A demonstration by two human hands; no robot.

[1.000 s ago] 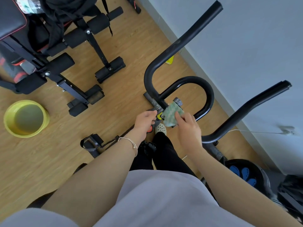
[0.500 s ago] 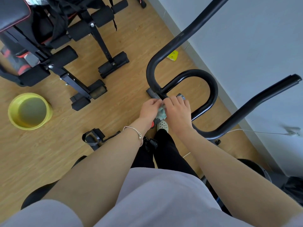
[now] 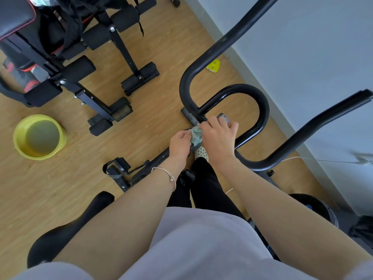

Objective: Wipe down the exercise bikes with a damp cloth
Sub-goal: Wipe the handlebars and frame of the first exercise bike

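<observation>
Head view: cloth (image 3: 196,135) bunched between left hand (image 3: 179,143) and right hand (image 3: 219,138) fingers (image 3: 214,121).

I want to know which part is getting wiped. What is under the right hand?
A bunched green cloth sticks out from under the right hand, and a grey cap shows just beyond it. What the palm presses on is covered.
</observation>
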